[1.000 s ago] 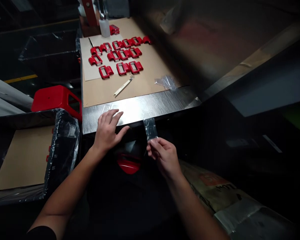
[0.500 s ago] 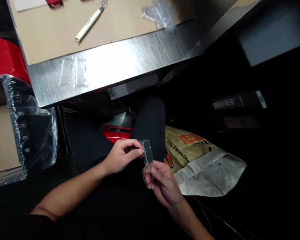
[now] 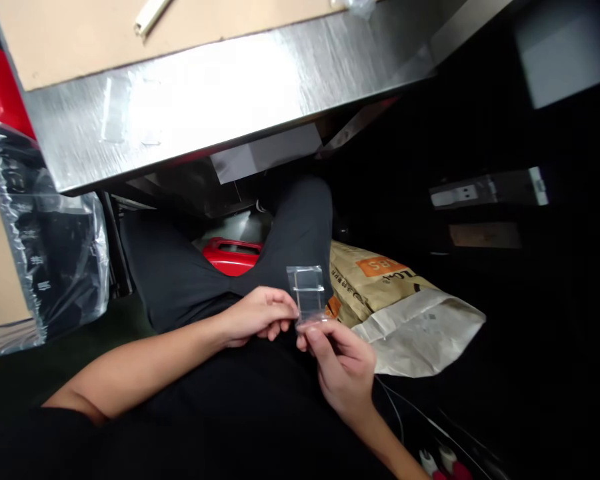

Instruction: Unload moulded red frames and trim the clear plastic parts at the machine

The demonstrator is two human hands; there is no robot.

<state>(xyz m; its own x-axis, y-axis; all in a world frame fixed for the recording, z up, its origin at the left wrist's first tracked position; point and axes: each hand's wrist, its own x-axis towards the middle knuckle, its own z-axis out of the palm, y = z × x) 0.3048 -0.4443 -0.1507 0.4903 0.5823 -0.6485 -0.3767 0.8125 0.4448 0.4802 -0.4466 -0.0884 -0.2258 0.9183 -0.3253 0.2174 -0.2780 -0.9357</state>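
Observation:
A small clear rectangular plastic piece (image 3: 309, 290) with bright edges is held up over my lap, in front of my right thigh. My right hand (image 3: 340, 363) pinches its lower end between thumb and fingers. At its lower left corner are the closed fingertips of my left hand (image 3: 263, 313), thumb against forefinger. Loose clear film seems to gather at the lower end, but I cannot make it out well. On the metal table edge lies another clear flat piece (image 3: 115, 110), with glare hiding part of what is beside it.
Ahead is a metal table (image 3: 220, 113) topped with a cardboard sheet (image 3: 80, 40), bearing a cream-coloured tool (image 3: 151, 15). A plastic-lined box (image 3: 55, 247) stands at left. To the right are a printed sack (image 3: 420, 327) and a cable (image 3: 397, 410). A red object (image 3: 233, 257) shows between my legs.
The plastic piece has turned its broad face towards me and shifted slightly right. My left hand has moved to its lower corner. The table sits higher in the view.

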